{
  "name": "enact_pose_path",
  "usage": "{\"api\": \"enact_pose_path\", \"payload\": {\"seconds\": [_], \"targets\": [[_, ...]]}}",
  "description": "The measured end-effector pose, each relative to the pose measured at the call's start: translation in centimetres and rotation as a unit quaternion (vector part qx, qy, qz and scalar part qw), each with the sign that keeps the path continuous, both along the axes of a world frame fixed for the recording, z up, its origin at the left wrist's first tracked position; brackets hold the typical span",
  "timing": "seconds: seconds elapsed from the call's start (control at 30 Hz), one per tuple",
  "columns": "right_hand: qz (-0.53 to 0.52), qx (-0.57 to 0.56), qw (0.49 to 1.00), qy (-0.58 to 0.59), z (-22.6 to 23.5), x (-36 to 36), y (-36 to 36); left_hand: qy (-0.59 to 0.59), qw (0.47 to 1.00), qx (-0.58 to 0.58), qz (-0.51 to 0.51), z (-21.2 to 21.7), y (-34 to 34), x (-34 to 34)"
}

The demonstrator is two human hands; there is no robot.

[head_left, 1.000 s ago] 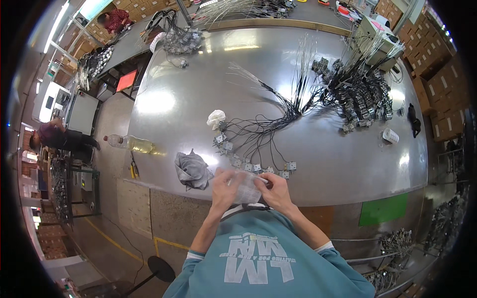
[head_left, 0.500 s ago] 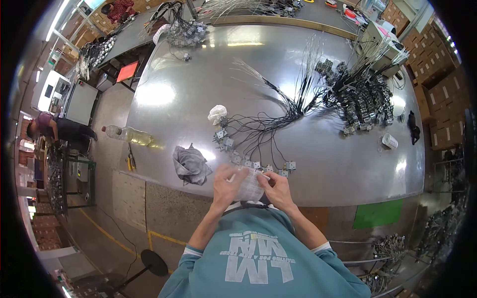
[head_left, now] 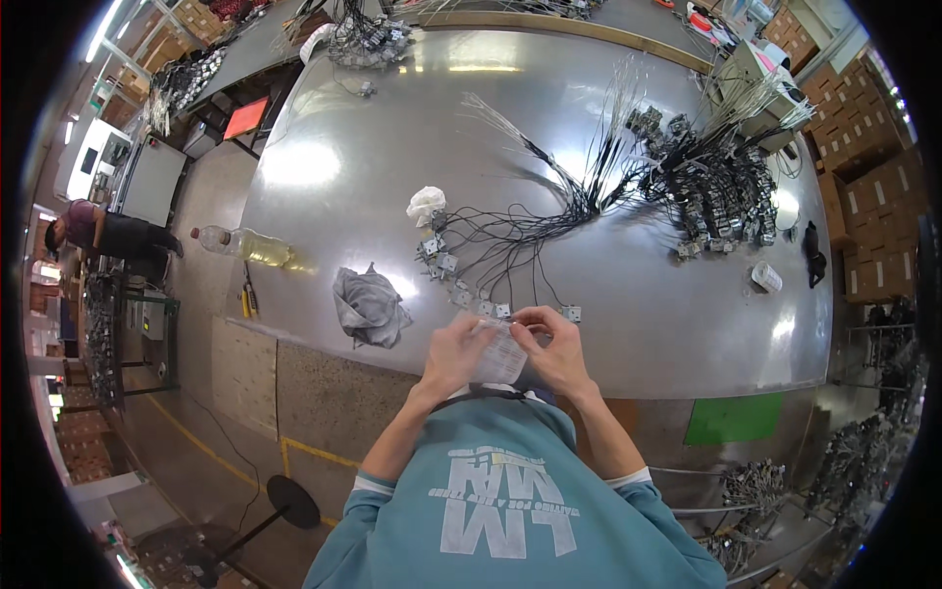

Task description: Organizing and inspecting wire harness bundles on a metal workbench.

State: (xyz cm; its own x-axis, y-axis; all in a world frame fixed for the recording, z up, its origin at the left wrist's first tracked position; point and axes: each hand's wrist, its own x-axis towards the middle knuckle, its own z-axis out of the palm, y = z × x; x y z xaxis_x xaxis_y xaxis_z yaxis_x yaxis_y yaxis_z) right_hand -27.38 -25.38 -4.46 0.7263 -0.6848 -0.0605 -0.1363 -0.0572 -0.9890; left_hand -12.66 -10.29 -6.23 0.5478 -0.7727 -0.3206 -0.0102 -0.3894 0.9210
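Observation:
In front of my body, at the table's near edge, a whitish sheet with rows of small print (head_left: 501,359) hangs between my hands. My left hand (head_left: 454,355) grips its left side, thumb and fingers closed on it. At the sheet's upper right corner, the thumb and forefinger of my right hand (head_left: 555,355) are pinched together. Whether a small piece sits between those fingertips, I cannot make out. Just beyond my hands lie small metal connector boxes (head_left: 460,293) on black cables (head_left: 510,228), which fan out from a bundle farther away.
A crumpled grey cloth (head_left: 369,308) lies left of my hands, with a bottle of yellowish liquid (head_left: 257,247) and pliers (head_left: 249,296) beyond. White crumpled paper (head_left: 427,206) sits by the connectors. Piled cable assemblies (head_left: 721,191) and a white cup (head_left: 766,278) are at right.
My right hand has shifted left along the sheet's top edge, and its fingers are now more bent and closer to my left hand. The view has shifted slightly.

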Motion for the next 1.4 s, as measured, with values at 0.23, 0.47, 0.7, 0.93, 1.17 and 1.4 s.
{"api": "enact_pose_path", "payload": {"seconds": [0.23,0.47,0.7,0.93,1.17,1.4], "targets": [[0.024,0.029,0.999,0.029,0.0,-0.5,-0.1,-0.023,0.999,-0.021,-0.006,0.8,-0.2,-0.8],[0.026,-0.103,0.994,-0.025,1.2,-0.2,0.1,-0.025,0.998,-0.029,0.048,-1.2,-0.3,-0.6],[0.02,0.147,0.984,-0.096,0.8,1.7,0.5,-0.03,0.999,-0.034,0.029,0.3,-0.7,-1.5],[-0.01,0.174,0.983,-0.064,0.6,1.0,0.6,-0.028,0.999,-0.012,0.014,1.9,-0.6,-1.7],[-0.09,0.19,0.976,-0.063,-3.4,-3.5,-3.3,-0.05,0.998,-0.004,0.033,1.1,0.2,-1.3],[-0.135,0.074,0.985,0.081,-11.7,-9.2,-7.5,0.021,0.995,-0.013,0.093,0.7,0.8,-0.8]]}}
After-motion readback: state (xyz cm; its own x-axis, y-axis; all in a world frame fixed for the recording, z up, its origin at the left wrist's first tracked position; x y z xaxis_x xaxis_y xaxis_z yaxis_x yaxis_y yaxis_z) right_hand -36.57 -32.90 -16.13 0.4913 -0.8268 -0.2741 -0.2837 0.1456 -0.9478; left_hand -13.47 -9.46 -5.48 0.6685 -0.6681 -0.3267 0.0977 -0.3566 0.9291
